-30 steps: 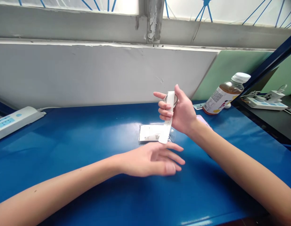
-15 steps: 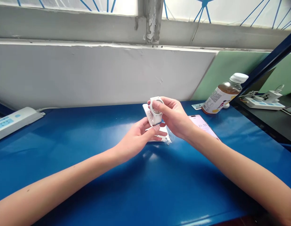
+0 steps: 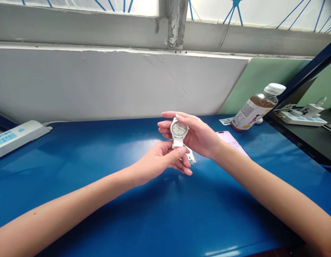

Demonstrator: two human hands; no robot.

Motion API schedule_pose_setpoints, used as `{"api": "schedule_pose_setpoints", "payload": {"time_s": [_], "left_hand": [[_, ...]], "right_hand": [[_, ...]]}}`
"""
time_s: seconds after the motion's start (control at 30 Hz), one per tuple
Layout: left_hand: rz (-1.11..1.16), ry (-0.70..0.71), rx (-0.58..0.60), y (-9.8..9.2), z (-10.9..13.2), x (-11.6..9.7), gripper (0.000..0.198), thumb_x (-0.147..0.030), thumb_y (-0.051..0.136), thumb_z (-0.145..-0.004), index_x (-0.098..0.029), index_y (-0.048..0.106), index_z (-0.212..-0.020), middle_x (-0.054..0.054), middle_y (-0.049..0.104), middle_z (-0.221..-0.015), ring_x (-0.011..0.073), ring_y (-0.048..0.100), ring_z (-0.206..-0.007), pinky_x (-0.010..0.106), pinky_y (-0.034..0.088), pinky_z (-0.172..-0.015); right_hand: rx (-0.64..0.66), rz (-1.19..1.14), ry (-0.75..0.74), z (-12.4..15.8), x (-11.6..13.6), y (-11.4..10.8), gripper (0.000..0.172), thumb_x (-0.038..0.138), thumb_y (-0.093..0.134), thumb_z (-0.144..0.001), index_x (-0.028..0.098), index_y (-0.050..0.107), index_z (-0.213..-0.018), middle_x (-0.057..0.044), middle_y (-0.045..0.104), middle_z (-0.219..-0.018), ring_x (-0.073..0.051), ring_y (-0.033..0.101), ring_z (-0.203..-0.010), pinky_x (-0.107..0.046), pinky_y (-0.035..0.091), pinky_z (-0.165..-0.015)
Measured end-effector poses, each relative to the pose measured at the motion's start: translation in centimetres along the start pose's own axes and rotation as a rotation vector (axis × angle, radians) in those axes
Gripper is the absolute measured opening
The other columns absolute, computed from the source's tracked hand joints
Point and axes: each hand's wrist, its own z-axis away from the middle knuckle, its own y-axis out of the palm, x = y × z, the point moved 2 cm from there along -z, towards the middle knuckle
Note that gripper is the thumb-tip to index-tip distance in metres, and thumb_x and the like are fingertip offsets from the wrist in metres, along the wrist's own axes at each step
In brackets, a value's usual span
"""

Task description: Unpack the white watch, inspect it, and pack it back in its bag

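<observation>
A white wristwatch [image 3: 179, 130] with a round white dial and dark hands is held up above the table, its face towards me. My left hand [image 3: 161, 157] pinches the lower end of its white strap between thumb and fingers. Around the upper part of the watch is my right hand [image 3: 199, 134], fingers stretched out and apart behind it, the thumb close to the top of the case. Whether that thumb touches it I cannot tell. Beneath the hands lies a clear plastic bag [image 3: 191, 157], mostly covered by them.
On the blue table [image 3: 101, 210], a phone [image 3: 232, 142] with a lit screen lies beyond my right forearm. A drink bottle [image 3: 255, 107] stands behind it, near a small label card [image 3: 225, 121]. Power strips [image 3: 20, 137] sit at far left and far right [image 3: 301, 117].
The watch has turned so its dial faces me and sits slightly lower. My right hand has loosened from the case and spread its fingers. My left hand has taken the strap's lower end.
</observation>
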Motion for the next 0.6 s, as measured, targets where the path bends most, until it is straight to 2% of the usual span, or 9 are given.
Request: {"api": "schedule_pose_setpoints", "payload": {"time_s": [0.2,0.27,0.4,0.6], "left_hand": [[0.021,-0.117,0.038,0.2,0.19,0.19,0.044,-0.053,0.072,-0.086,-0.011,0.065,-0.101,0.011,0.073,-0.087,0.0235,0.075,-0.076,0.036,0.058,-0.073],[0.008,-0.112,0.03,0.15,0.22,0.25,0.046,-0.053,0.071,-0.087,-0.01,0.066,-0.104,0.014,0.075,-0.093,0.0267,0.075,-0.084,0.039,0.058,-0.078],[-0.068,-0.079,0.017,-0.12,0.0,0.52,0.052,-0.055,0.067,-0.089,-0.008,0.068,-0.11,0.02,0.074,-0.109,0.0326,0.072,-0.103,0.045,0.056,-0.091],[-0.077,-0.079,0.022,-0.58,-0.2,0.87,0.052,-0.056,0.064,-0.092,-0.008,0.068,-0.113,0.02,0.073,-0.113,0.0319,0.071,-0.107,0.046,0.055,-0.096]], "right_hand": [[0.131,-0.095,0.073,0.52,0.6,0.96,0.034,0.039,0.047,-0.096,0.02,0.072,-0.111,-0.005,0.076,-0.112,-0.021,0.069,-0.107,-0.036,0.05,-0.101],[0.118,-0.089,0.081,0.45,0.5,0.95,0.036,0.039,0.045,-0.097,0.019,0.071,-0.111,-0.006,0.077,-0.111,-0.021,0.07,-0.107,-0.037,0.05,-0.102],[0.004,-0.076,0.142,0.04,-0.02,0.39,0.034,0.038,0.047,-0.098,0.017,0.069,-0.113,-0.008,0.078,-0.105,-0.023,0.073,-0.099,-0.04,0.053,-0.098],[0.084,-0.07,0.137,-0.03,-0.02,0.03,0.042,0.046,0.044,-0.098,0.015,0.072,-0.107,-0.01,0.077,-0.111,-0.023,0.071,-0.105,-0.039,0.049,-0.105]]}}
